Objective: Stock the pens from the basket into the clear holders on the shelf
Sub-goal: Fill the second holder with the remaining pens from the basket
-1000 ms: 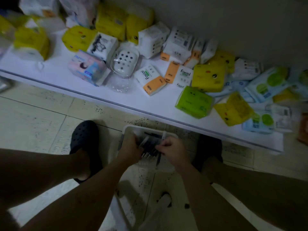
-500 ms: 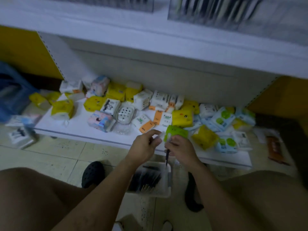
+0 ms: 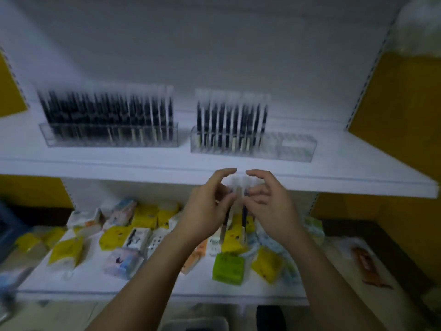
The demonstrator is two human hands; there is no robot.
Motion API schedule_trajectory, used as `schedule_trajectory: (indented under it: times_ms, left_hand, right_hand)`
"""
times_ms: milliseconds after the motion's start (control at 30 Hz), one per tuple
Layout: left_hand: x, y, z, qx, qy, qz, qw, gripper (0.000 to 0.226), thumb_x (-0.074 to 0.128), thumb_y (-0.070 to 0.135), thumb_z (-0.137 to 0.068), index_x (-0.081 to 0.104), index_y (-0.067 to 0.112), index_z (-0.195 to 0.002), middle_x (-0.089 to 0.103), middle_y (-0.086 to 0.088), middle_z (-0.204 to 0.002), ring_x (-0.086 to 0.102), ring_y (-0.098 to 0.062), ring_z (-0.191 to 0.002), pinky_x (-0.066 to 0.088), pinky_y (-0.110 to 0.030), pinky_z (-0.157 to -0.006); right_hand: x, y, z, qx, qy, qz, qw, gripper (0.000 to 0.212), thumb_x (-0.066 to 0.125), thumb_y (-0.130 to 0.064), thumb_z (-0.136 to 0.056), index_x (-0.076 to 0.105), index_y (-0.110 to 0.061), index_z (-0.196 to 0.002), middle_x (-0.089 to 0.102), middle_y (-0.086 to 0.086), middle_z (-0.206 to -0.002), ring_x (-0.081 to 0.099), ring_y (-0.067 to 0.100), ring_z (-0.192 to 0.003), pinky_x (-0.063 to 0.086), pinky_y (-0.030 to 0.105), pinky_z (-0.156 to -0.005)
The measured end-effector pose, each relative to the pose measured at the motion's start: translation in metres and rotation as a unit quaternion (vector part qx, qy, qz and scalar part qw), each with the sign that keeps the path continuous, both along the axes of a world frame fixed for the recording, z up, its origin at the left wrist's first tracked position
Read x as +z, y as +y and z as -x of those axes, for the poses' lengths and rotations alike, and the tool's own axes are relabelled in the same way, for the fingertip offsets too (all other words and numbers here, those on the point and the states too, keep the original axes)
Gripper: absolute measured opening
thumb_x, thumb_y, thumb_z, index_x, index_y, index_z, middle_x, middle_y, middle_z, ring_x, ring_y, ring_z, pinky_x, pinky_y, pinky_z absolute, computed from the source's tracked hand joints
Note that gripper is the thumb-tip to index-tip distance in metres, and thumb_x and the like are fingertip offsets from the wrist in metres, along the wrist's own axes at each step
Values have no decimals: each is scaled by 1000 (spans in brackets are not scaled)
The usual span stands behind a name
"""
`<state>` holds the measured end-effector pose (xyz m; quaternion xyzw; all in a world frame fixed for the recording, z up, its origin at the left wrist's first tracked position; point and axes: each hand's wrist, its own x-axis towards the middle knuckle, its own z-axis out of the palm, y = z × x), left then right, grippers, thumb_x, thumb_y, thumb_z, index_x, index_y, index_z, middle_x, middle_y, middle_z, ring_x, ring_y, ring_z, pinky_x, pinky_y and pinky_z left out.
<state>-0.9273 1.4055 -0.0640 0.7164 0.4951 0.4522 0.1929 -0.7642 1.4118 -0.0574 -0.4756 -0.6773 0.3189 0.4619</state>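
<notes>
head view, both hands up at the front edge of the shelf [image 3: 95, 164]. left hand [image 3: 207, 211] pinches the left pen [image 3: 228, 217], right hand [image 3: 269, 206] pinches the right pen [image 3: 244, 215], both upright, long axis vertical. right clear holder [image 3: 298, 149] sits above and beyond, free slots at its right end, so the right hand looks nearer to them. basket [image 3: 198, 322] low by the floor.
</notes>
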Motion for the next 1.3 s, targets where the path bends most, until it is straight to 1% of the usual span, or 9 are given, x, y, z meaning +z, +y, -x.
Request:
schedule_trajectory:
  times_ms: [100,167,400,767,1067,1100,1167,1233,1300]
  left_hand:
    - [39,8,-11,-27,-4,-19,999,31,59,19,-94,51,33,-121,64,7,-98,67,-4,-76,57,-35,-74]
    - [62,15,-21,-38,9,-35,999,29,59,17,-94,53,32,-118,61,10,-104,67,-2,-75,58,-36,-75]
    - [124,48,-41,-29,5,-97,995,32,65,15,-88,57,33,-114,62,17,-90,65,0,-79,55,-15,-68]
    - [169,109,-56,25,22,-162,986,26,67,16,-88,60,25,-112,66,7,-94,63,-4,-83,46,-6,-74]
    - [159,129,-65,61,52,-150,985,24,64,18,-90,59,24,-113,60,15,-86,54,11,-70,39,3,-57]
    - [157,130,-65,68,64,-146,985,25,65,19,-90,58,25,-113,62,14,-89,55,7,-72,40,0,-61]
    - [151,134,-64,97,101,-150,979,25,66,22,-88,59,27,-112,67,11,-97,59,-5,-84,49,-20,-79]
    - [148,138,-63,138,152,-145,968,25,65,27,-88,58,29,-112,65,9,-106,56,-13,-101,41,-34,-97]
    - [147,141,-63,173,208,-136,953,26,62,33,-89,58,32,-114,59,6,-115,49,-17,-113,28,-35,-104]
  right_hand:
    - [35,2,-14,-23,-10,-58,998,42,69,-14,-87,52,-48,-103,65,-6,-87,67,1,-73,55,21,-64]
    - [53,8,-22,-32,-13,-79,996,39,69,-15,-87,53,-44,-108,65,-9,-90,67,1,-74,56,19,-64]
    - [99,46,-45,-48,13,-129,990,39,67,-12,-88,52,-38,-113,64,-6,-98,70,9,-79,60,27,-68]
    - [146,108,-48,-64,59,-199,976,35,59,-6,-92,50,-29,-116,63,-3,-102,70,10,-85,56,21,-65]
    - [134,136,-36,-59,34,-170,983,35,62,-8,-91,52,-30,-116,64,-4,-101,65,7,-83,52,12,-61]
    - [130,136,-37,-60,30,-165,984,34,63,-9,-90,53,-31,-114,65,-4,-100,65,6,-83,51,10,-62]
    - [123,136,-39,-58,2,-149,987,31,65,-9,-89,56,-31,-110,65,-4,-99,63,4,-85,47,5,-63]
    - [117,134,-41,-57,-50,-127,989,35,63,-8,-89,56,-31,-115,62,-5,-106,60,5,-88,44,4,-64]
    - [114,132,-44,-57,-85,-108,989,43,59,-8,-91,52,-32,-126,58,-5,-112,58,7,-93,43,7,-67]
